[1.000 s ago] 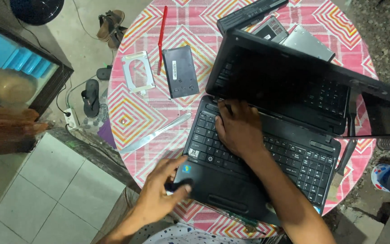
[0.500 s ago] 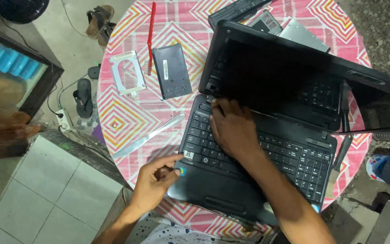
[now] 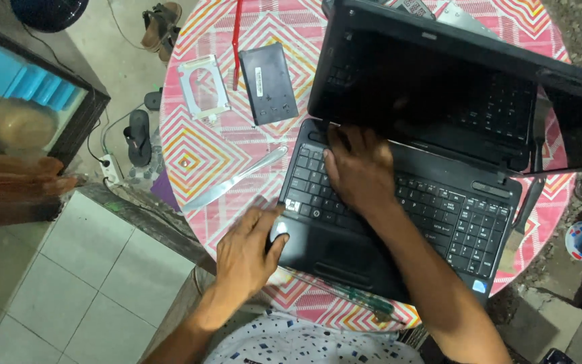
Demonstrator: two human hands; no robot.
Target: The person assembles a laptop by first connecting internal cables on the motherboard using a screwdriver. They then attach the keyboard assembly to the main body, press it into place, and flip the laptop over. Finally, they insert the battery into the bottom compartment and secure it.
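Note:
A black laptop [image 3: 432,222] lies opened on a round table with a pink and white patterned cloth [image 3: 203,152]. Its screen [image 3: 432,87] is dark and tilted back. My right hand [image 3: 358,168] rests flat on the upper left of the keyboard, fingers spread toward the hinge. My left hand [image 3: 247,249] grips the laptop's front left corner, thumb on the palm rest.
A table knife [image 3: 234,178] lies left of the laptop. Behind it are a black hard drive [image 3: 269,84], a metal drive bracket [image 3: 203,86] and a red stick [image 3: 237,40]. A screwdriver [image 3: 345,296] lies at the near table edge. Sandals and a power strip sit on the floor at left.
The view has shifted closer and down. My left hand slid from the laptop's left edge to grip its front left corner. My right hand stays on the keyboard.

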